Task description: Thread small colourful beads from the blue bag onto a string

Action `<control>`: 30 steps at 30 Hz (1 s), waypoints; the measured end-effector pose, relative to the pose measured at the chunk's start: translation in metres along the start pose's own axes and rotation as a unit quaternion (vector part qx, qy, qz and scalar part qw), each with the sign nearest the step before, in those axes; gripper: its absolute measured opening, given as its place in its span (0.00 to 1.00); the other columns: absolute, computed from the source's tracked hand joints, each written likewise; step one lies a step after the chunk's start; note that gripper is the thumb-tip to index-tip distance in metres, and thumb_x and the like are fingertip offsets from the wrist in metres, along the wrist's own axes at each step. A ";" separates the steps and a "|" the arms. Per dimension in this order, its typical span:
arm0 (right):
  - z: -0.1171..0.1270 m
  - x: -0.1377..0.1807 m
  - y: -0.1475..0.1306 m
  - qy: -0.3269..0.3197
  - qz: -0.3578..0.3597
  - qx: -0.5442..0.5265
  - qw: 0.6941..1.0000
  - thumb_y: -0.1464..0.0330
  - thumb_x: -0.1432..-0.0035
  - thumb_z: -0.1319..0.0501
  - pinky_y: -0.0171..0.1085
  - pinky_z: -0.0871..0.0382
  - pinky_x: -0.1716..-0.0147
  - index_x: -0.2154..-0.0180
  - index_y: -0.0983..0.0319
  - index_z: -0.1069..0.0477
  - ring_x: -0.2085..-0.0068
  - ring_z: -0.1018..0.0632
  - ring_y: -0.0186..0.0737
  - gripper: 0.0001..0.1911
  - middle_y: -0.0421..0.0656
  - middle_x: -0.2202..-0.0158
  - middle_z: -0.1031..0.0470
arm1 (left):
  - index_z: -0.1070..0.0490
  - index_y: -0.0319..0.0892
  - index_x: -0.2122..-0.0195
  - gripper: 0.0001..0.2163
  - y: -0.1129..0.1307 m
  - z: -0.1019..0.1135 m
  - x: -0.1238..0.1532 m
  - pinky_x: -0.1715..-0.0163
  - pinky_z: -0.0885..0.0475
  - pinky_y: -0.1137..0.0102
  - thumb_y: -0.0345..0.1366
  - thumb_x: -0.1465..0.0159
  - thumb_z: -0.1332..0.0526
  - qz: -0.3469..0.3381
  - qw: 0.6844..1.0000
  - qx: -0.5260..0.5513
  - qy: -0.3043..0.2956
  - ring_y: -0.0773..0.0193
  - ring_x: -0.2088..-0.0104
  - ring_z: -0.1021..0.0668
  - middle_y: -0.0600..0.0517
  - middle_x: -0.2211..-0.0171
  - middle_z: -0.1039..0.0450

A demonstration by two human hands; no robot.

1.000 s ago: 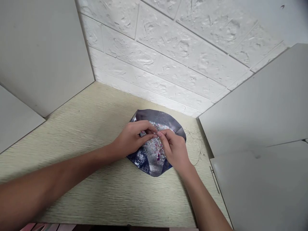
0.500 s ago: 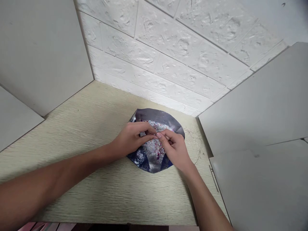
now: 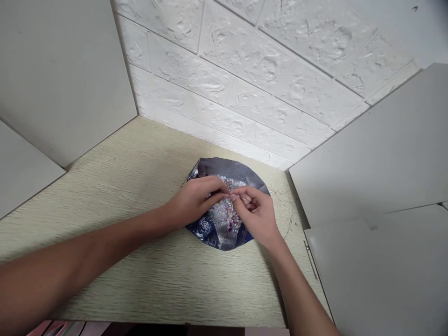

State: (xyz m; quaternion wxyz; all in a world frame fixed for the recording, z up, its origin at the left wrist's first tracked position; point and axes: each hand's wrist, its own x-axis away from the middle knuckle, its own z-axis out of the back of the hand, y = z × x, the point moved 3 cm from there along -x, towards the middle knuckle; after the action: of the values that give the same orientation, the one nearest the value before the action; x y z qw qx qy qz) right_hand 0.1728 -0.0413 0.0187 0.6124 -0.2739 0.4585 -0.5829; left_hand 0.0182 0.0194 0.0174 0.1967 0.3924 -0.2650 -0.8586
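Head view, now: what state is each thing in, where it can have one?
Left hand: fingertips pinched, meeting the other hand's; anything held is too small to tell.
Right hand: thumb and forefinger pinched, other fingers curled.
Foil wrapper: spread open, lying on the tabletop.
Beads: loose, gathered on the foil.
Thread strands: loose, in untidy loops beside the foil.

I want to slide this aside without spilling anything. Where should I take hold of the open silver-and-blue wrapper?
Probably by the broad far flap of the wrapper, pinched from above: it flares outward, bare of beads, and the white wall close behind seems to leave little room from that side.
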 end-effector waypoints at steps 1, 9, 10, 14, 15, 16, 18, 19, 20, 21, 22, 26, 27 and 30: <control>0.000 0.000 -0.001 0.001 0.008 0.011 1.000 0.67 0.43 0.41 0.32 0.53 0.80 0.68 0.62 0.29 0.80 0.47 0.28 0.05 0.31 0.81 0.53 | 0.29 0.40 0.65 0.05 0.001 0.000 0.000 0.66 0.31 0.74 0.30 0.34 0.44 -0.001 1.000 0.000 -0.002 0.68 0.66 0.25 0.53 0.68 0.26; 0.005 0.002 -0.012 0.042 0.092 0.259 0.961 0.73 0.48 0.45 0.36 0.40 0.71 0.71 0.60 0.37 0.72 0.32 0.34 0.03 0.38 0.74 0.32 | 0.36 0.41 0.64 0.04 0.000 0.005 0.003 0.70 0.31 0.74 0.34 0.32 0.47 0.073 0.993 0.047 0.073 0.69 0.72 0.27 0.55 0.72 0.31; 0.006 0.001 -0.012 0.055 0.095 0.288 0.951 0.73 0.47 0.46 0.37 0.39 0.70 0.71 0.60 0.37 0.70 0.30 0.36 0.03 0.39 0.72 0.31 | 0.37 0.41 0.63 0.04 0.000 0.006 0.004 0.70 0.30 0.74 0.34 0.32 0.47 0.076 0.990 0.059 0.099 0.69 0.72 0.26 0.55 0.73 0.31; 0.013 -0.002 -0.008 0.114 0.070 0.371 0.919 0.70 0.45 0.46 0.38 0.39 0.70 0.71 0.60 0.37 0.67 0.29 0.40 0.03 0.42 0.70 0.30 | 0.39 0.42 0.60 0.02 -0.001 0.010 0.007 0.70 0.29 0.73 0.33 0.32 0.47 0.074 0.972 0.102 0.199 0.70 0.73 0.26 0.56 0.72 0.33; 0.014 -0.003 -0.007 0.126 0.064 0.380 0.914 0.71 0.46 0.46 0.39 0.39 0.70 0.71 0.60 0.36 0.66 0.29 0.42 0.03 0.43 0.69 0.29 | 0.39 0.42 0.60 0.02 -0.001 0.010 0.007 0.70 0.29 0.73 0.33 0.33 0.47 0.074 0.969 0.103 0.211 0.70 0.73 0.26 0.56 0.71 0.33; 0.015 -0.003 -0.008 0.133 0.065 0.377 0.914 0.71 0.46 0.46 0.40 0.37 0.69 0.69 0.60 0.35 0.64 0.28 0.43 0.02 0.44 0.67 0.29 | 0.38 0.42 0.60 0.02 0.000 0.011 0.007 0.70 0.29 0.73 0.33 0.33 0.46 0.074 0.970 0.094 0.212 0.70 0.73 0.26 0.55 0.71 0.33; 0.015 -0.003 -0.011 0.118 0.100 0.328 0.932 0.74 0.48 0.47 0.42 0.34 0.62 0.63 0.60 0.34 0.57 0.28 0.46 0.10 0.46 0.60 0.28 | 0.35 0.41 0.62 0.02 0.002 0.009 0.005 0.69 0.30 0.74 0.33 0.34 0.44 0.073 0.980 0.057 0.174 0.70 0.71 0.26 0.55 0.71 0.31; 0.014 -0.002 -0.014 0.095 0.126 0.287 0.945 0.76 0.49 0.48 0.43 0.34 0.57 0.59 0.60 0.34 0.54 0.28 0.46 0.15 0.47 0.56 0.28 | 0.34 0.41 0.62 0.02 0.003 0.008 0.004 0.68 0.30 0.74 0.32 0.34 0.44 0.065 0.987 0.036 0.143 0.70 0.70 0.25 0.55 0.70 0.30; 0.012 -0.001 -0.016 0.068 0.147 0.244 0.956 0.77 0.50 0.48 0.44 0.34 0.53 0.55 0.60 0.35 0.51 0.29 0.45 0.19 0.47 0.53 0.29 | 0.33 0.41 0.63 0.02 0.005 0.007 0.003 0.67 0.30 0.74 0.32 0.34 0.44 0.051 0.992 0.018 0.111 0.69 0.69 0.25 0.54 0.69 0.28; 0.010 0.000 -0.018 0.036 0.158 0.206 0.965 0.78 0.49 0.48 0.44 0.35 0.52 0.52 0.60 0.36 0.50 0.29 0.44 0.22 0.46 0.52 0.29 | 0.32 0.41 0.63 0.02 0.006 0.006 0.003 0.65 0.30 0.74 0.31 0.34 0.44 0.033 0.996 0.005 0.084 0.69 0.67 0.25 0.54 0.69 0.28; 0.007 0.001 -0.020 0.009 0.159 0.178 0.971 0.78 0.48 0.48 0.43 0.34 0.52 0.51 0.59 0.36 0.51 0.28 0.43 0.22 0.45 0.53 0.28 | 0.31 0.41 0.62 0.03 0.008 0.005 0.002 0.64 0.30 0.74 0.30 0.34 0.44 0.015 0.998 -0.005 0.066 0.69 0.66 0.25 0.54 0.68 0.27; 0.001 0.003 -0.018 -0.024 0.127 0.154 0.980 0.72 0.40 0.47 0.39 0.33 0.63 0.60 0.59 0.33 0.65 0.27 0.38 0.07 0.40 0.67 0.28 | 0.31 0.40 0.62 0.04 0.007 0.005 0.002 0.64 0.30 0.73 0.31 0.34 0.44 0.006 0.997 -0.027 0.070 0.68 0.66 0.25 0.53 0.67 0.27; 0.001 0.003 -0.017 -0.020 0.123 0.153 0.980 0.71 0.39 0.47 0.38 0.34 0.65 0.63 0.59 0.33 0.67 0.28 0.37 0.05 0.40 0.69 0.30 | 0.31 0.40 0.62 0.04 0.006 0.005 0.002 0.64 0.30 0.73 0.31 0.34 0.44 0.012 0.997 -0.029 0.074 0.68 0.66 0.24 0.53 0.67 0.27; 0.001 0.003 -0.015 -0.008 0.117 0.147 0.982 0.70 0.38 0.47 0.36 0.36 0.69 0.63 0.59 0.33 0.70 0.30 0.35 0.05 0.38 0.72 0.33 | 0.31 0.40 0.62 0.04 0.005 0.004 0.001 0.63 0.30 0.73 0.32 0.34 0.44 0.014 0.997 -0.026 0.067 0.68 0.65 0.24 0.53 0.67 0.27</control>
State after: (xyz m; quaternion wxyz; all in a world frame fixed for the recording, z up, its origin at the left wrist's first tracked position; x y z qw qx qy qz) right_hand 0.1666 -0.0466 0.0319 0.7136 -0.1298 0.3919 -0.5660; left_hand 0.0150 0.0156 0.0220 0.2358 0.4397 -0.2341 -0.8344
